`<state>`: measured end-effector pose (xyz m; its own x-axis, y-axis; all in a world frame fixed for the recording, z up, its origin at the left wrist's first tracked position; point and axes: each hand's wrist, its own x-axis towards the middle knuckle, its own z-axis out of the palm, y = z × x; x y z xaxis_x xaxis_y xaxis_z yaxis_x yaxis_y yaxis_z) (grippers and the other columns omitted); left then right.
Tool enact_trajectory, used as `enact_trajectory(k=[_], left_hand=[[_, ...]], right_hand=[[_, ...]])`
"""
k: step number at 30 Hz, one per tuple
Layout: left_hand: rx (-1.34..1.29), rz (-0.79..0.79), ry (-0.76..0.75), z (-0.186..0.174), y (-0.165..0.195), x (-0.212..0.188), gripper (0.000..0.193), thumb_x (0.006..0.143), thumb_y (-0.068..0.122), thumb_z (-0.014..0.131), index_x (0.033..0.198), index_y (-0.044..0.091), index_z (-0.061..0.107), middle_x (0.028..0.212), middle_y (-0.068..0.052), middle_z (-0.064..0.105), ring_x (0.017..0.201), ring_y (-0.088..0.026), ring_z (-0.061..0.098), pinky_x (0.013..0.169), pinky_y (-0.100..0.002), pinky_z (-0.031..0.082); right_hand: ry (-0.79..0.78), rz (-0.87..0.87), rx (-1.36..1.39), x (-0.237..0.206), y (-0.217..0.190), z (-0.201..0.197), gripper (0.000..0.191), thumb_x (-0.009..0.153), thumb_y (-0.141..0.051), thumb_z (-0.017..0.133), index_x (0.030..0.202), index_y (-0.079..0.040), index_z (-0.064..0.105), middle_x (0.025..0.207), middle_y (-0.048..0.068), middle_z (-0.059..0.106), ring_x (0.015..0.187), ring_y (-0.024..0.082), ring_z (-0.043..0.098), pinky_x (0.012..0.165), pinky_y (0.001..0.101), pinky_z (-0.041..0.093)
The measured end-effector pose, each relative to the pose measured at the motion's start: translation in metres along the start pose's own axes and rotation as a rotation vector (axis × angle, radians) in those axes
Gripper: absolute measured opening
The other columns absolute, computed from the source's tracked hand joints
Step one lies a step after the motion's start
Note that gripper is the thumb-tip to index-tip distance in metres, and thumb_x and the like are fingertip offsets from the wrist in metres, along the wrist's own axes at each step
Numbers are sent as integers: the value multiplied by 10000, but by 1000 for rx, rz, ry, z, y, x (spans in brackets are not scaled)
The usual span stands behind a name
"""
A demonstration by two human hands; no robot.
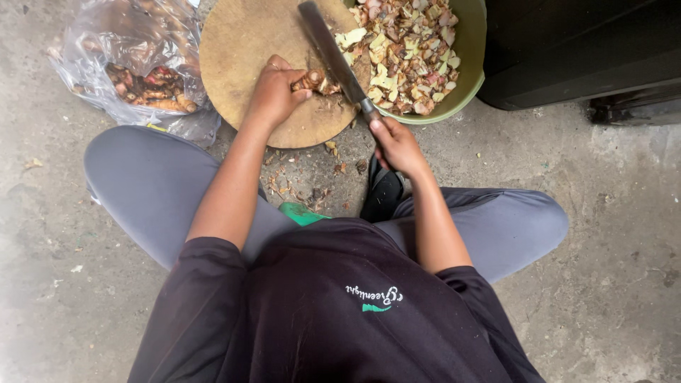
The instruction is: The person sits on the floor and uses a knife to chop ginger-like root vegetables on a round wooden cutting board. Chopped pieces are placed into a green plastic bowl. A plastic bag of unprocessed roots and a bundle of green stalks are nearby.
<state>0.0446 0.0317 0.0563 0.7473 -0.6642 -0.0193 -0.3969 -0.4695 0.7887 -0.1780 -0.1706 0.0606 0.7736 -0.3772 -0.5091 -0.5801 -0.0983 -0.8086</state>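
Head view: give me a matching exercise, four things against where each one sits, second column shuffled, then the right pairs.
Things:
1. knife
2. root piece
3. chopped pieces
4. whole roots

Places:
A. inside the clear plastic bag on the floor
B. in the green bowl
C. in the right hand, blade over the round wooden board
D. pinned on the board by the left hand

Pairs: 1-C, 2-D, 3-B, 4-A
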Motion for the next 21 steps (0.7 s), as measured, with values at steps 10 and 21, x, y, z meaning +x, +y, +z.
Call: enact_trajectory(k=[10, 21], left_hand=[[38, -145, -25, 16, 0, -9, 215, 835, 249, 860, 940, 78, 786, 923, -87, 663, 823, -189, 626, 773, -315, 541], [-222, -198, 7, 44, -10, -4, 304, 799, 334, 897, 788, 58, 771, 717, -63, 743, 600, -116, 686, 587, -288, 541]], right_hand=[[351, -247, -344, -11, 0, 51, 436, 1032, -498, 587, 1191, -94, 633, 641, 66, 653, 573, 172, 664, 551, 342, 499], [450, -928, 137, -72, -56, 27, 496, 1122, -541, 515, 1310, -83, 478, 786, 2, 635, 618, 106, 583, 563, 201, 468]])
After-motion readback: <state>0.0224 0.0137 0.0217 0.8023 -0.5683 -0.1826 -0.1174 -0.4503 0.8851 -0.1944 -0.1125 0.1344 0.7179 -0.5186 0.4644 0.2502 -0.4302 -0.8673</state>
